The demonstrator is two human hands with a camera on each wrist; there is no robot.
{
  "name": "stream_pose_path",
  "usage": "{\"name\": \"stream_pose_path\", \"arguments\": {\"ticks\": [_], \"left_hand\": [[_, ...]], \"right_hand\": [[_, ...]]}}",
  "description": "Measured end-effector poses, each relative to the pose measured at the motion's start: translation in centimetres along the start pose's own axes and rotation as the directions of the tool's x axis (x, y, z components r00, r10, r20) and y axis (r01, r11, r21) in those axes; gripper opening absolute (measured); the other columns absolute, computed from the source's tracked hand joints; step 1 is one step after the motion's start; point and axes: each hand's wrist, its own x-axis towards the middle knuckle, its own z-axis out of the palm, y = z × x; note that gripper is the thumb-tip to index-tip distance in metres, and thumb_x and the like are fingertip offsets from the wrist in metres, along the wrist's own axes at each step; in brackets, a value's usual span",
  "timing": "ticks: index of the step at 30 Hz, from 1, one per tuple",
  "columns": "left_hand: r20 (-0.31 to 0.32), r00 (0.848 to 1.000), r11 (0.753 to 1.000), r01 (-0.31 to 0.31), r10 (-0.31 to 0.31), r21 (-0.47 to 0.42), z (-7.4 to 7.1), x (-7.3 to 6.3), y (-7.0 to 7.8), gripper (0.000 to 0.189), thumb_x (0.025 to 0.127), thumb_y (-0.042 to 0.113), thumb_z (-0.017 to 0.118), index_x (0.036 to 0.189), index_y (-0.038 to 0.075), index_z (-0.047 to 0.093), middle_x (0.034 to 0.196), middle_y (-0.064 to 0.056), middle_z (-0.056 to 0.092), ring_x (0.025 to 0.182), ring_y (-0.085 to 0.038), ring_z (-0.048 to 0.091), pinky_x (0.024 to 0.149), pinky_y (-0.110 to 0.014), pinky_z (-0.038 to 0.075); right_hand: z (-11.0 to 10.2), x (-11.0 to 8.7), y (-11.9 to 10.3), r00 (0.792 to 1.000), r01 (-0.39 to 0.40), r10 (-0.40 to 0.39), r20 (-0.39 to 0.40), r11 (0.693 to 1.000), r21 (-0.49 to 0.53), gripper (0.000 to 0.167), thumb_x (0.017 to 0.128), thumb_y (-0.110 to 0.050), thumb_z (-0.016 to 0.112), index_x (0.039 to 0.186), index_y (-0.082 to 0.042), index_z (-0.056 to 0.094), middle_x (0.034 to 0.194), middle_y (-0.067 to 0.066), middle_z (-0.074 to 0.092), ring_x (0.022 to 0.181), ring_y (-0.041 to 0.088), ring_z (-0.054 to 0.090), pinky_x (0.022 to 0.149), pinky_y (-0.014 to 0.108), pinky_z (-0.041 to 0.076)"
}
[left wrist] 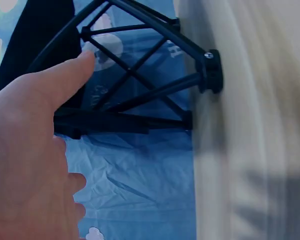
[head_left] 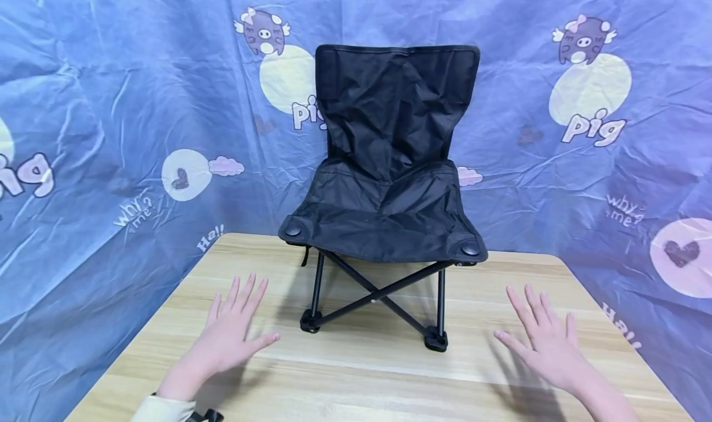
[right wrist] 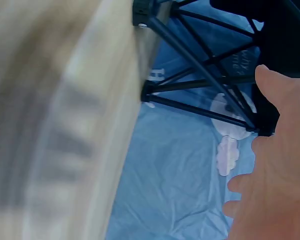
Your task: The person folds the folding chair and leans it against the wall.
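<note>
A black folding chair stands unfolded and upright on the wooden table, its fabric seat and backrest facing me. Crossed metal tubes form its front legs, ending in black plastic feet. To the left of the chair, my left hand hovers over the table with fingers spread, holding nothing. My right hand is likewise spread and bare on the other side, apart from the chair. Both wrist views show the chair's leg frame beyond the thumb.
The light wooden table reaches back to a blue cloth backdrop printed with pigs and words, which hangs behind and along both sides. A black strap shows at my left wrist, by a pale sleeve.
</note>
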Motion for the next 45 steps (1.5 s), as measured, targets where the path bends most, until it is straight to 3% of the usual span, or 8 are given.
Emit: {"name": "stream_pose_path", "arguments": {"ticks": [11, 17, 19, 22, 26, 29, 36, 45], "left_hand": [[-0.071, 0.995, 0.987, -0.08, 0.07, -0.137, -2.2, 1.7, 0.9, 0.098, 0.091, 0.045, 0.067, 0.159, 0.004, 0.009, 0.161, -0.025, 0.017, 0.145, -0.048, 0.017, 0.112, -0.07, 0.015], [-0.137, 0.985, 0.932, -0.141, 0.1, -0.333, -3.0, 3.1, 1.5, 0.098, 0.094, 0.027, 0.069, 0.16, 0.012, -0.001, 0.156, -0.024, 0.029, 0.14, -0.045, 0.032, 0.11, -0.064, 0.029], [-0.173, 0.979, 0.9, -0.173, 0.111, -0.4, -3.1, 3.6, 1.7, 0.098, 0.093, 0.019, 0.069, 0.16, 0.013, -0.002, 0.151, -0.024, 0.036, 0.137, -0.042, 0.039, 0.108, -0.061, 0.033], [-0.226, 0.965, 0.854, -0.23, 0.136, -0.467, -3.1, 4.4, 2.0, 0.098, 0.093, 0.009, 0.068, 0.16, 0.012, -0.002, 0.145, -0.024, 0.044, 0.131, -0.041, 0.047, 0.103, -0.057, 0.039], [-0.259, 0.951, 0.791, -0.286, 0.167, -0.541, -3.1, 5.2, 2.5, 0.095, 0.094, 0.003, 0.064, 0.16, 0.012, -0.004, 0.141, -0.026, 0.048, 0.124, -0.042, 0.054, 0.1, -0.054, 0.045], [-0.283, 0.939, 0.726, -0.332, 0.195, -0.602, -3.0, 5.8, 3.0, 0.093, 0.094, -0.003, 0.06, 0.159, 0.011, -0.005, 0.138, -0.03, 0.049, 0.12, -0.044, 0.056, 0.1, -0.04, 0.049], [-0.301, 0.941, 0.531, -0.336, 0.154, -0.778, -3.1, 7.1, 4.1, 0.084, 0.097, -0.009, 0.048, 0.158, 0.006, -0.008, 0.127, -0.038, 0.049, 0.115, -0.019, 0.062, 0.095, -0.017, 0.047], [-0.29, 0.957, 0.335, -0.277, 0.013, -0.901, -2.5, 9.0, 4.5, 0.062, 0.102, -0.002, 0.043, 0.155, -0.002, 0.01, 0.11, -0.003, 0.065, 0.101, -0.015, 0.069, 0.087, -0.028, 0.056]], "right_hand": [[-2.5, 1.6, -1.4, 0.997, 0.067, -0.061, -0.057, 0.992, 0.104, 0.084, 0.097, -0.033, 0.061, 0.161, -0.021, 0.008, 0.152, 0.035, 0.022, 0.143, 0.055, 0.011, 0.105, 0.076, -0.011], [-3.9, 2.7, -2.8, 0.992, 0.124, -0.113, -0.056, 0.949, 0.289, 0.083, 0.098, -0.02, 0.061, 0.161, -0.014, 0.006, 0.154, 0.036, 0.022, 0.139, 0.06, 0.015, 0.111, 0.073, 0.003], [-4.1, 3.0, -3.3, 0.99, 0.138, -0.124, -0.065, 0.927, 0.348, 0.083, 0.098, -0.016, 0.06, 0.161, -0.016, 0.005, 0.152, 0.036, 0.025, 0.137, 0.059, 0.018, 0.113, 0.068, 0.008], [-4.3, 3.5, -4.2, 0.987, 0.163, -0.143, -0.08, 0.89, 0.427, 0.082, 0.1, -0.011, 0.057, 0.161, -0.021, 0.004, 0.147, 0.035, 0.033, 0.134, 0.051, 0.029, 0.118, 0.036, 0.02], [-4.4, 4.1, -5.0, 0.983, 0.184, -0.169, -0.076, 0.83, 0.527, 0.077, 0.102, -0.006, 0.05, 0.161, -0.022, 0.003, 0.144, 0.032, 0.037, 0.133, 0.008, 0.039, 0.097, 0.002, 0.028], [-4.5, 4.4, -5.7, 0.981, 0.191, -0.177, -0.082, 0.782, 0.593, 0.073, 0.103, -0.004, 0.046, 0.161, -0.021, 0.004, 0.141, 0.03, 0.039, 0.122, -0.014, 0.037, 0.093, 0.003, 0.034], [-4.8, 5.5, -7.0, 0.962, 0.265, -0.22, -0.16, 0.626, 0.733, 0.067, 0.102, 0.006, 0.04, 0.16, -0.015, 0.013, 0.133, -0.004, 0.049, 0.12, -0.005, 0.051, 0.09, 0.013, 0.048], [-4.7, 6.7, -8.0, 0.961, 0.266, -0.2, -0.189, 0.498, 0.826, 0.058, 0.103, 0.005, 0.04, 0.156, -0.012, 0.025, 0.125, -0.001, 0.055, 0.108, 0.006, 0.061, 0.086, 0.023, 0.055]]}}
